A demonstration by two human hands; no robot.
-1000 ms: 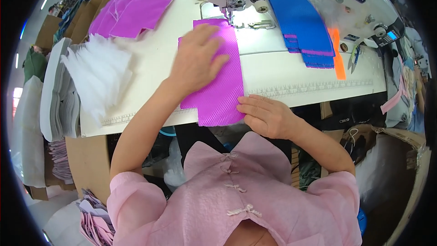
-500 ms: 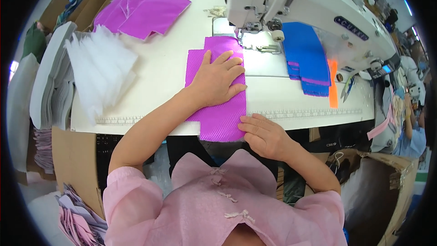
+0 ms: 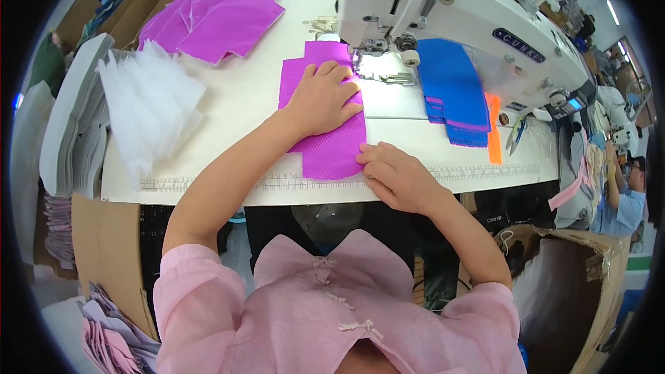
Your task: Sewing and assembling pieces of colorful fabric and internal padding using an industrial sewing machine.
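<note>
A purple mesh fabric piece (image 3: 331,147) lies flat on the white sewing table, its right edge running up to the presser foot of the sewing machine (image 3: 374,7). My left hand (image 3: 324,99) rests on the upper part of the cloth, palm down with fingers spread. At the cloth's lower right edge, my right hand (image 3: 396,174) pinches the fabric between thumb and fingers. The needle area is lit, and the machine head hides part of it.
Purple panels (image 3: 211,21) and white sheer pieces (image 3: 149,107) lie to the left. Right of the needle are stacked blue pieces (image 3: 454,90), an orange strip (image 3: 493,128) and small scissors (image 3: 516,135). A ruler strip (image 3: 457,171) follows the front edge. Another person (image 3: 620,197) sits far right.
The purple fabric has slid away from me, along its right edge past the presser foot. Both hands have moved forward with it, the left still flat and the right still at the edge.
</note>
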